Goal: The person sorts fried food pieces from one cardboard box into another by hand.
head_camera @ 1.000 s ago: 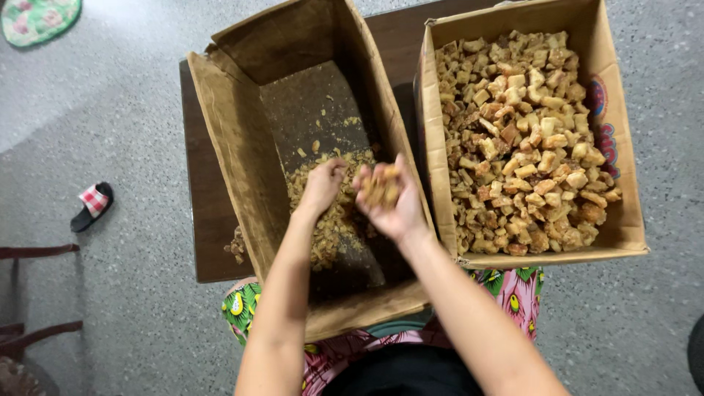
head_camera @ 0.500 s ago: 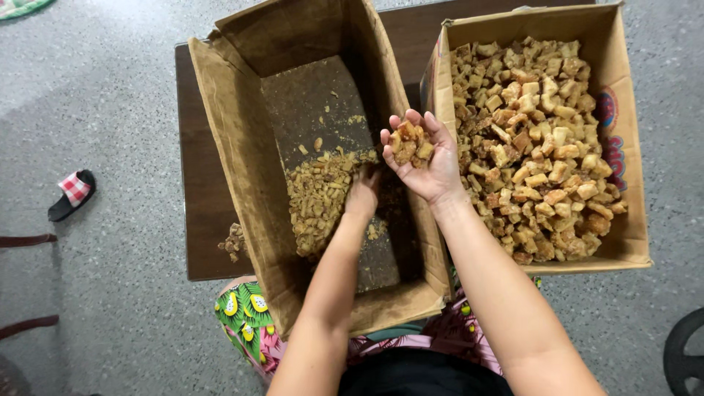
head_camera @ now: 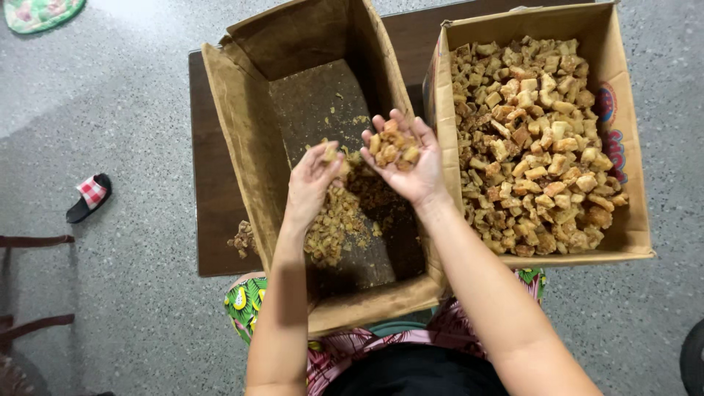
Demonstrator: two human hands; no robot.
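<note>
My right hand (head_camera: 408, 163) is cupped palm up over the left cardboard box (head_camera: 242, 147), holding a small heap of brown crispy chunks (head_camera: 392, 144). My left hand (head_camera: 312, 183) hovers beside it, fingers pinched on one small chunk (head_camera: 329, 153). Below both hands a thin pile of crumbly pieces (head_camera: 334, 220) lies on the left box's greasy floor. The right cardboard box (head_camera: 629, 176) is filled with larger golden-brown chunks (head_camera: 535, 139).
Both boxes rest on a dark low table (head_camera: 213, 220) over a grey speckled floor. A few crumbs (head_camera: 242, 238) lie on the table left of the box. A sandal (head_camera: 88, 198) lies at the left, a mat (head_camera: 37, 11) top left, chair legs (head_camera: 29, 323) bottom left.
My right hand has drawn back from the boxes' shared edge over the left box with its handful. My left hand rose out of the crumb pile, now pinching a piece.
</note>
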